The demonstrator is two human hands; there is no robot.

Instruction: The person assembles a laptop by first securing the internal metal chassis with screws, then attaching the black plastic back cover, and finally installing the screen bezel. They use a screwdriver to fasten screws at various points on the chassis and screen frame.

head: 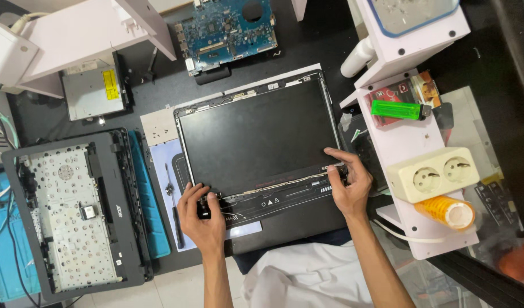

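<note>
Left hand and right hand — fingers curled, pinching the laptop screen panel at its lower corners.

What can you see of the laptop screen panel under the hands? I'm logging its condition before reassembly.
The screen panel lies flat, face up on the dark table, slightly rotated. Its glass is black, unlit and shows no cracks. The bezel is off: a thin metal frame, a cable along the lower edge and a hinge at each lower corner are exposed. The left hand rests on the lower left hinge, the right hand on the lower right one.
</note>
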